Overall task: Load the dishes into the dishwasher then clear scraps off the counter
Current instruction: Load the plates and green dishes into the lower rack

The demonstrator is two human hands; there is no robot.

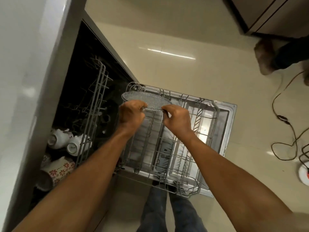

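Over the pulled-out lower rack (175, 148) of the dishwasher we hold a textured glass plate (145, 98) by its near rim, both arms stretched forward and down. Our left hand (131, 113) has its fingers curled round the rim at the left of centre, and our right hand (177, 119) pinches the same rim a little further right, thumb and fingertips closed on the glass edge. We see the plate nearly edge-on, tilted, above the far left part of the rack; whether it touches the tines below it we cannot tell. That grey wire rack rests on the open door (229, 124), which lies flat over the pale tiled floor (167, 30).

To our left the upper rack (95, 104) juts from the dark tub. White cups (63, 141) lie on their sides at its near end, and a mug with red flowers (56, 169) sits just below them. The pale counter (20, 64) runs along the left edge above the machine.

Beneath the door our own legs in blue jeans (167, 213) show. At the far right, cables (284, 114) trail across the floor, and another person's foot (265, 57) stands near the dark cabinet (267, 14).
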